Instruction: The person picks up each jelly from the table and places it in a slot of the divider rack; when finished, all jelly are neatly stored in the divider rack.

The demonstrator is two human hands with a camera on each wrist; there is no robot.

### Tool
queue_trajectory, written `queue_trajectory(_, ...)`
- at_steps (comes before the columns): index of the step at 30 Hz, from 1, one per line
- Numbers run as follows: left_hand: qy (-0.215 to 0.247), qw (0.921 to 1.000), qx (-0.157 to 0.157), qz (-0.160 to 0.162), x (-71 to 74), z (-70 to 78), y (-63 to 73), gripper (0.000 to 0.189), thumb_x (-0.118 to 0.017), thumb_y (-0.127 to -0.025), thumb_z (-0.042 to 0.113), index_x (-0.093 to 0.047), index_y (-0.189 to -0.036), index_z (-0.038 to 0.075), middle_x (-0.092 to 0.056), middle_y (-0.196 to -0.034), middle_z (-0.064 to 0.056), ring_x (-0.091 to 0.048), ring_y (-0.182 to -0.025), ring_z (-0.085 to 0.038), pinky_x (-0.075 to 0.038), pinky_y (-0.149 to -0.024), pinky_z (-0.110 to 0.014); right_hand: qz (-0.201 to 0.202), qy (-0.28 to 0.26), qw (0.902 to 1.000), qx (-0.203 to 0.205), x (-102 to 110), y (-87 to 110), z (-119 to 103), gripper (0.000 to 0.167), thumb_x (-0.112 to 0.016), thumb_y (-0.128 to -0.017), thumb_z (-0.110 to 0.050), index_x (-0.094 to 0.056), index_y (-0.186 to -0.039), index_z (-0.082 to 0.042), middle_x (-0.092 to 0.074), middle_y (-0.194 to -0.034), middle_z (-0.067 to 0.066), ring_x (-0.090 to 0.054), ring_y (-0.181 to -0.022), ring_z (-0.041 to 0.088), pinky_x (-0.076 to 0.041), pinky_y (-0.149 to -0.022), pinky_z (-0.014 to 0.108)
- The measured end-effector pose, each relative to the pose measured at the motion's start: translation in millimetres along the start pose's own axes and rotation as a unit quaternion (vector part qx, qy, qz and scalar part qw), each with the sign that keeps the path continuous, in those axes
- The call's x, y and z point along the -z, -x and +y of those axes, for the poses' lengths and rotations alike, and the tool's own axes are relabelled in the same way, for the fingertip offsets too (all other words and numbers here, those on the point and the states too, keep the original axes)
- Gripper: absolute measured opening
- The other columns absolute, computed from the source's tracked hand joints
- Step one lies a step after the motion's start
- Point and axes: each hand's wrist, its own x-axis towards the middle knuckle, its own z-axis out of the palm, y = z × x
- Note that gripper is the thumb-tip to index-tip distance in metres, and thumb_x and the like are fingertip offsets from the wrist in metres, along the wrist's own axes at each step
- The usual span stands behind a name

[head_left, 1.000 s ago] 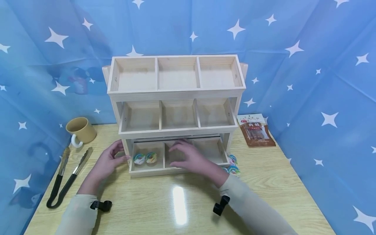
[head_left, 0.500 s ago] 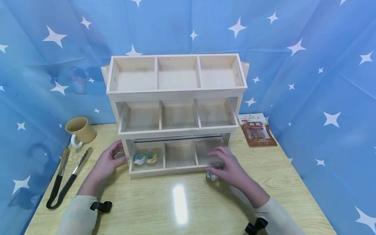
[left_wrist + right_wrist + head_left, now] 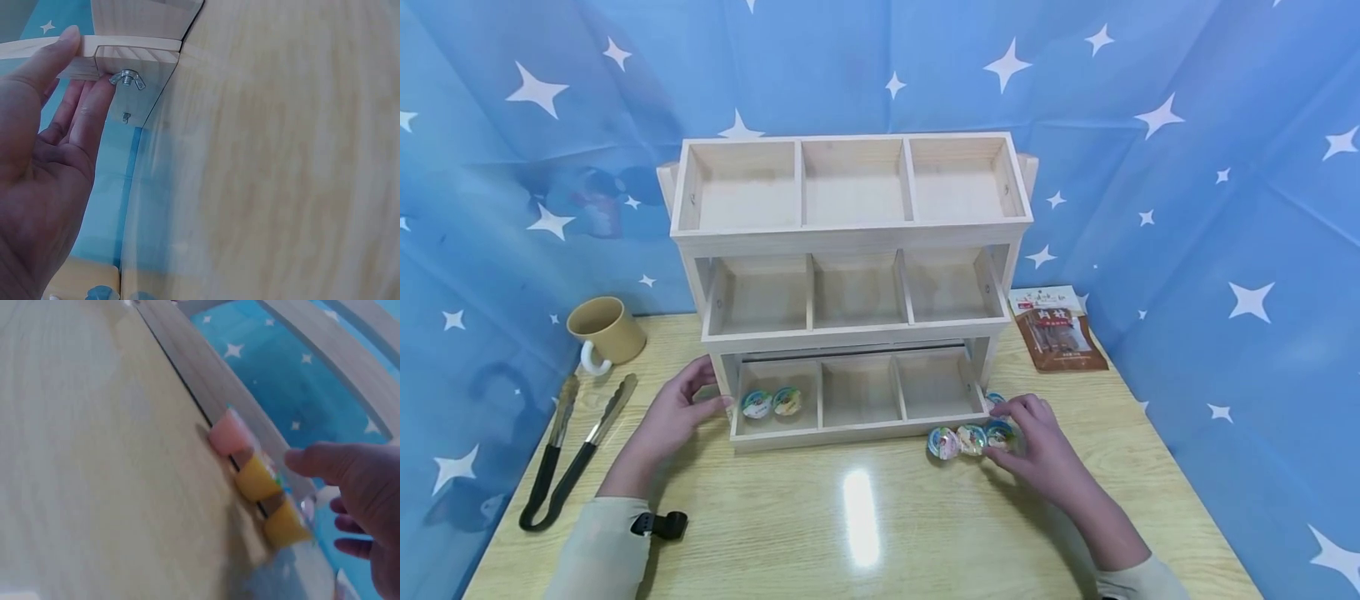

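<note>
A three-tier wooden rack (image 3: 850, 329) stands mid-table, each tier divided into three compartments. My left hand (image 3: 672, 414) grips the rack's lower left side, thumb on one face of the board and fingers on the other, beside a wing nut (image 3: 127, 77) in the left wrist view. Two jelly cups (image 3: 772, 402) sit in the bottom left compartment. By the rack's front right corner, several more jelly cups (image 3: 972, 439) are gathered, pink and yellow (image 3: 257, 478) in the right wrist view. Over these reaches my right hand (image 3: 1036, 444), thumb and fingers apart, partly hiding a cup behind.
On the left lie black-handled tongs (image 3: 574, 454), with a tan mug (image 3: 610, 332) behind them. A brown snack packet (image 3: 1060, 333) lies at the back right. Blue star-printed cloth (image 3: 1180, 208) encloses the table's back and sides.
My right hand has moved from above the bottom middle compartment rightward to the jelly cups outside the rack, exposing a row of them in front. The left hand stays put on the rack.
</note>
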Motion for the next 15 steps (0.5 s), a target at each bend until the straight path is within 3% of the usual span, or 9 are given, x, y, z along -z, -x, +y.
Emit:
queue_trajectory(5, 0.003, 1.0, 0.004, 0.001, 0.7, -1.1, -1.4, 0.068, -0.082, -0.103, 0.018, -0.051, -0.163, 0.013, -0.069, -0.141, -0.015, -0.061, -0.126, -0.008, -0.036, -0.12, -0.072, 0.001, 0.002, 0.9998, -0.021, -0.1, 7.9, 5.2, 0.058, -0.1, -0.081, -0.01, -0.071, -0.131, -0.008, -0.062, -0.119, 0.007, -0.052, -0.113, 0.023, -0.051, -0.09, 0.045)
queue_trajectory(15, 0.003, 1.0, 0.007, -0.006, 0.9, -3.5, -1.8, 0.069, -0.081, -0.104, 0.019, -0.049, -0.165, 0.013, -0.068, -0.142, -0.016, -0.06, -0.128, -0.012, -0.036, -0.12, -0.071, 0.01, 0.01, 0.9998, -0.016, -2.0, 10.0, 9.5, 0.061, -0.101, -0.079, -0.01, -0.071, -0.132, -0.005, -0.065, -0.119, 0.005, -0.056, -0.112, 0.025, -0.052, -0.092, 0.046)
